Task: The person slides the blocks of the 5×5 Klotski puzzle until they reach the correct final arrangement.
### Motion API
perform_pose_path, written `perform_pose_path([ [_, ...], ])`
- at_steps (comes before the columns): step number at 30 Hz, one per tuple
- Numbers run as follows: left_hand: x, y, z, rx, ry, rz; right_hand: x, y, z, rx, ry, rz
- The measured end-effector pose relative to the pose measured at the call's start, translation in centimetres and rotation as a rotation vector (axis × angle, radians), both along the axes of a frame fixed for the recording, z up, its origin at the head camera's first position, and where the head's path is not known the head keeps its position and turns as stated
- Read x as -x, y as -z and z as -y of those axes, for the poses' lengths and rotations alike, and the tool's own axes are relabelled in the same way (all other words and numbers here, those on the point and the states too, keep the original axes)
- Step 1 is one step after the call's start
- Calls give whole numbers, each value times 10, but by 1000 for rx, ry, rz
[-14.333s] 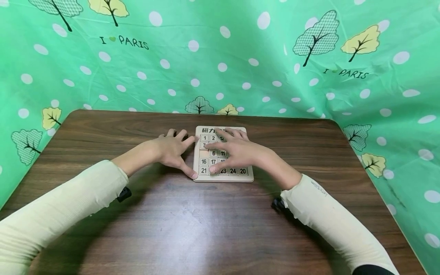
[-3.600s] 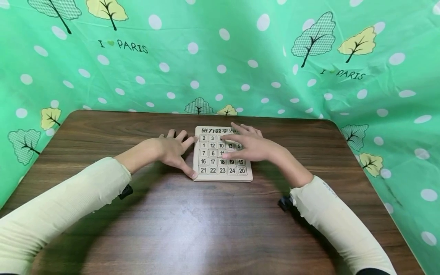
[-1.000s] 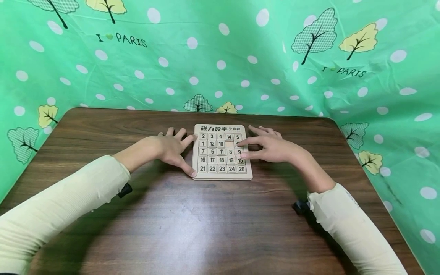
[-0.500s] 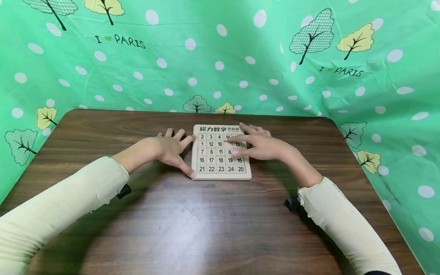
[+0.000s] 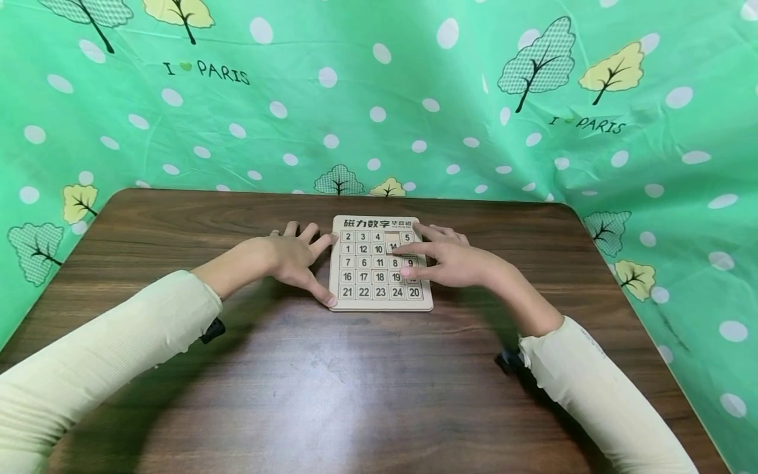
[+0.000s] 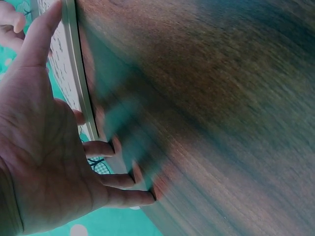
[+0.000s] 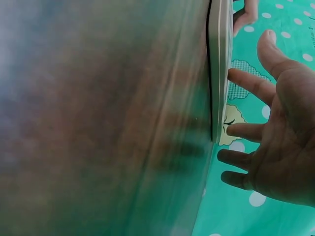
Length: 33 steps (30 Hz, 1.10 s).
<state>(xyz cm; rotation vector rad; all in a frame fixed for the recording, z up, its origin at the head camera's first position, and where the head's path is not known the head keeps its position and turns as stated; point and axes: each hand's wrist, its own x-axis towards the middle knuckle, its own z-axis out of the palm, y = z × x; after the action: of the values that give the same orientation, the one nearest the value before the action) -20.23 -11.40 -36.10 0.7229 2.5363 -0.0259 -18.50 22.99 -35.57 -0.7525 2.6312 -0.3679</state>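
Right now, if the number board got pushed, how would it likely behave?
The number board is probably rigid: its edge looks straight in the wrist views. Lying flat and low, it seems unlikely to tip. The glossy table may let it slide, though the left hand touches one side.

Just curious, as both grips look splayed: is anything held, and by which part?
Nothing is held. The left grip touches the board at its left edge; the right grip has a fingertip on tile 14.

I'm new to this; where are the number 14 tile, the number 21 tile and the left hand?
Number 14 tile (image 5: 393, 247): head view, on its printed face.
Number 21 tile (image 5: 347, 292): head view, on its printed number.
Left hand (image 5: 290, 259): head view, on its back.
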Motion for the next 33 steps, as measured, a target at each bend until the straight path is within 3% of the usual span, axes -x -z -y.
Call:
perform_pose_path([
  [8,-2,-1,-1,-1,-2,-5,-9,1,0,13,-1,-7],
  [13,-1,1,-1,0,-3,-7,-1,3,6,50,3,-33],
  [25,-3,-2,-2,-6,-4,2,17,9,17,7,32,-3],
  [33,-1,-1,-2,3,-9,8,18,6,5,6,48,-6],
])
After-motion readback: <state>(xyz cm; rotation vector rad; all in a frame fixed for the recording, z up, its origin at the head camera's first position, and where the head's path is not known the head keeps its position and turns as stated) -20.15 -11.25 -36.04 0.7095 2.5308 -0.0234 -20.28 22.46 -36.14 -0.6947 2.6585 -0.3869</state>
